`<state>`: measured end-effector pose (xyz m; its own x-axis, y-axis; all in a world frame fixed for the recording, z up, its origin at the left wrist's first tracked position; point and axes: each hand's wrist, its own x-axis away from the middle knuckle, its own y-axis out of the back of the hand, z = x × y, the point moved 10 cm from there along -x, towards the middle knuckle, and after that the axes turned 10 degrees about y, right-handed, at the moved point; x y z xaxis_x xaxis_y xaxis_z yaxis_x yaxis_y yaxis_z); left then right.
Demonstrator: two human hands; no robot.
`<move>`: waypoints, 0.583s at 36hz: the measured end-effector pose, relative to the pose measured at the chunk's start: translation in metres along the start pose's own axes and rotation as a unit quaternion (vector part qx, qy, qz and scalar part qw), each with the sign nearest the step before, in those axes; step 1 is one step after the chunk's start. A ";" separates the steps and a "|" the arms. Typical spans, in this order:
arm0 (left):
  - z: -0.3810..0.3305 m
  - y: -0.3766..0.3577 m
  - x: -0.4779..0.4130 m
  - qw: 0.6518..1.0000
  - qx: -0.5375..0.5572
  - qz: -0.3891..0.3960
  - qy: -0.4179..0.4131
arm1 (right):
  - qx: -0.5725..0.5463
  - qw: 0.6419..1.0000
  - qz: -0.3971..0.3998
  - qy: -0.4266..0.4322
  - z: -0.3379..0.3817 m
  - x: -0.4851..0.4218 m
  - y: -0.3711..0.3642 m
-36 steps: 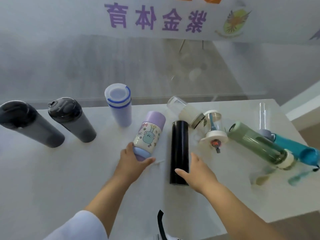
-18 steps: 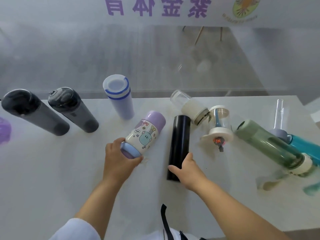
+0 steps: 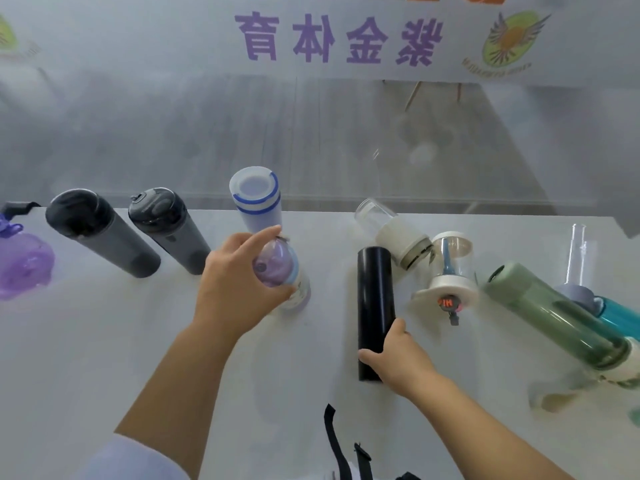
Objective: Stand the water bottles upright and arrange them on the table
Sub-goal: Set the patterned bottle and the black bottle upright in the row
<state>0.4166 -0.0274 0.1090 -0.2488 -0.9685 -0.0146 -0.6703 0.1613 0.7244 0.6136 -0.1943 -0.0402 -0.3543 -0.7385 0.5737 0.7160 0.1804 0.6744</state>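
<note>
My left hand point(image 3: 235, 285) grips the small purple cartoon bottle point(image 3: 280, 271), which stands upright on the white table point(image 3: 104, 341) in front of the white-and-blue bottle point(image 3: 256, 199). My right hand point(image 3: 398, 358) wraps the near end of the black cylinder bottle point(image 3: 375, 299), which lies flat. Two dark grey bottles point(image 3: 100, 233) point(image 3: 169, 230) stand at the left. Lying on the right are a clear-and-white bottle point(image 3: 391, 230), a clear bottle with a white lid point(image 3: 450, 271), a green bottle point(image 3: 554, 313) and a teal bottle point(image 3: 620, 313).
A purple translucent bottle point(image 3: 20, 265) sits at the far left edge. A frosted glass wall with purple lettering rises right behind the table's back edge. Black straps point(image 3: 343, 445) hang at the near edge below my arms.
My left hand has tipped the purple cartoon bottle from lying flat to standing upright. My right hand has closed around the near end of the black bottle.
</note>
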 end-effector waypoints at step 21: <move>0.000 -0.021 -0.012 0.999 0.004 0.030 -0.015 | 0.045 0.955 -0.258 0.139 0.104 0.005 0.183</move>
<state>0.4340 -0.0188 0.0941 -0.3090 -0.9510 0.0085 -0.6586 0.2204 0.7195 0.6799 -0.0972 0.1344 -0.4638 -0.8857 0.0180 0.4297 -0.2072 0.8789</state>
